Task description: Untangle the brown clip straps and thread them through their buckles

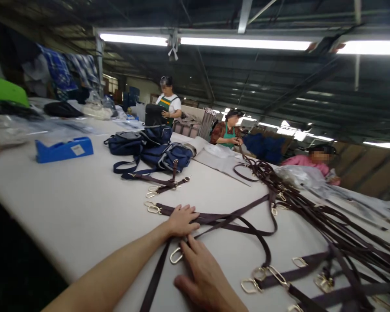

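Note:
My left hand point(182, 220) lies flat across a dark brown strap point(221, 219), fingers stretched out to the right. At that strap's left end, gold oval rings point(153, 209) rest on the table. Just below, my right hand point(206, 271) has its fingers extended and its thumb apart. Its fingertips touch down beside a gold metal ring point(176, 255), near where another dark strap point(157, 277) runs toward the front edge. What lies under the fingertips is partly hidden. A shorter set of straps with buckles point(164, 182) lies beyond my left hand.
Many tangled brown straps point(299, 208) cover the table's right side, with gold rings point(260, 275) nearer me. Navy bags point(165, 154) and a blue tape dispenser point(65, 149) stand farther back. Co-workers, one with a black bag point(155, 116), are beyond the pale table point(94, 208).

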Demonstrator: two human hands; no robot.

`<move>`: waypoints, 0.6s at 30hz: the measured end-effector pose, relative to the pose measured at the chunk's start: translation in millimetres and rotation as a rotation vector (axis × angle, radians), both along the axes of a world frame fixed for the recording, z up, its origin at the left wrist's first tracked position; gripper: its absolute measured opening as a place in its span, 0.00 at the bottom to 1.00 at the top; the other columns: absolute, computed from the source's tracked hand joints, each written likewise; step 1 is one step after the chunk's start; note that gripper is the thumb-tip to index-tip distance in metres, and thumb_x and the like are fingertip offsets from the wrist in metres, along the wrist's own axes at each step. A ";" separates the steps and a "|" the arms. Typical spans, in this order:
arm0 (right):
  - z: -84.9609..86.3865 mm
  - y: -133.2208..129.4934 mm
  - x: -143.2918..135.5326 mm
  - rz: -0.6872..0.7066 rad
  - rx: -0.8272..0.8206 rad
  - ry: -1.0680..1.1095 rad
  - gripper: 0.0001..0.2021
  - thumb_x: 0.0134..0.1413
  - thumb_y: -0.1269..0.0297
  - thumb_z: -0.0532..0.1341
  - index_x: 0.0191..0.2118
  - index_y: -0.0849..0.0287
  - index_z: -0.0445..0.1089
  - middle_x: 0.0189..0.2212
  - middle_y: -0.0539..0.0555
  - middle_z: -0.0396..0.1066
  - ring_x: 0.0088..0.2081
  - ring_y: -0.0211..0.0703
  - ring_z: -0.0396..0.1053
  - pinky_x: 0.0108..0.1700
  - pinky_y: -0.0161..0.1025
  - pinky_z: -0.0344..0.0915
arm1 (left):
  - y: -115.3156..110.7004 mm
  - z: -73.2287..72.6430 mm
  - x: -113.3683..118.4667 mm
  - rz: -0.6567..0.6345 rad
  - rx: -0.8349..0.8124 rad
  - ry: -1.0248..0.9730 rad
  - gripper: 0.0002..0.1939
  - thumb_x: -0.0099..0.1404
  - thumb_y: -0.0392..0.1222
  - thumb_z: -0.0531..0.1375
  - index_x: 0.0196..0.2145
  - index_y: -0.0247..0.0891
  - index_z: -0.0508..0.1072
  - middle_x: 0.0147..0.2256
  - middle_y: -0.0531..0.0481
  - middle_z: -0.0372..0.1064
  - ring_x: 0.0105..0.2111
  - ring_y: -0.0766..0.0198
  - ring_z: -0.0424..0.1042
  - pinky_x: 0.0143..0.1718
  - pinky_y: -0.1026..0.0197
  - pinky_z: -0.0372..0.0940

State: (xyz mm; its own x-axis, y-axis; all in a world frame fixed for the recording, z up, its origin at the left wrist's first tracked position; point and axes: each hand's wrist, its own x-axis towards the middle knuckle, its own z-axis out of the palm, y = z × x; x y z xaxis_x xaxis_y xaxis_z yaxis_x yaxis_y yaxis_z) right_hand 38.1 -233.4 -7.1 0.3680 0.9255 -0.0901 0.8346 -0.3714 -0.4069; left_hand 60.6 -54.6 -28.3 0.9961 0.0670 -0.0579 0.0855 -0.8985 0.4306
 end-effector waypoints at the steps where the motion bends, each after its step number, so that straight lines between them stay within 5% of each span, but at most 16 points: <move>1: 0.9 2.5 -1.9 0.025 0.006 -0.023 0.34 0.51 0.66 0.62 0.63 0.68 0.55 0.65 0.69 0.49 0.63 0.62 0.52 0.65 0.56 0.52 | 0.3 1.8 -0.2 -0.002 -0.009 0.016 0.30 0.68 0.56 0.47 0.63 0.41 0.59 0.67 0.41 0.45 0.68 0.50 0.42 0.66 0.40 0.36; 6: 2.0 16.0 -12.4 0.151 0.105 -0.038 0.32 0.49 0.63 0.65 0.61 0.62 0.59 0.60 0.65 0.58 0.60 0.62 0.55 0.64 0.57 0.55 | 1.0 5.7 -1.9 -0.071 -0.002 0.058 0.40 0.60 0.58 0.58 0.65 0.38 0.55 0.68 0.37 0.41 0.68 0.46 0.38 0.66 0.38 0.35; 9: -2.4 20.2 -16.5 0.109 0.101 -0.090 0.34 0.47 0.61 0.69 0.60 0.60 0.61 0.58 0.64 0.62 0.56 0.65 0.60 0.59 0.60 0.61 | 4.1 0.6 0.1 -0.094 0.019 0.023 0.34 0.62 0.48 0.57 0.64 0.39 0.55 0.68 0.37 0.42 0.68 0.44 0.40 0.65 0.36 0.36; 12: -7.7 20.0 -18.6 -0.014 0.030 -0.132 0.36 0.49 0.66 0.67 0.63 0.60 0.56 0.64 0.67 0.55 0.54 0.67 0.63 0.55 0.61 0.65 | 13.1 -4.4 3.5 -0.116 -0.009 -0.024 0.29 0.63 0.41 0.54 0.62 0.39 0.60 0.66 0.38 0.48 0.67 0.44 0.46 0.64 0.35 0.41; 15: -12.1 15.9 -18.0 -0.128 0.028 -0.087 0.31 0.51 0.74 0.61 0.62 0.61 0.58 0.66 0.69 0.49 0.55 0.61 0.65 0.54 0.54 0.68 | 28.9 -6.2 2.9 -0.165 -0.056 -0.082 0.26 0.61 0.38 0.56 0.58 0.39 0.65 0.64 0.40 0.54 0.65 0.49 0.53 0.64 0.45 0.48; 18: -17.3 8.0 -10.7 -0.169 0.075 -0.092 0.17 0.54 0.70 0.60 0.51 0.61 0.66 0.55 0.66 0.63 0.51 0.56 0.68 0.53 0.53 0.68 | 45.4 -6.7 -3.3 -0.200 -0.112 -0.144 0.24 0.60 0.37 0.57 0.55 0.40 0.69 0.62 0.45 0.60 0.61 0.57 0.60 0.62 0.59 0.53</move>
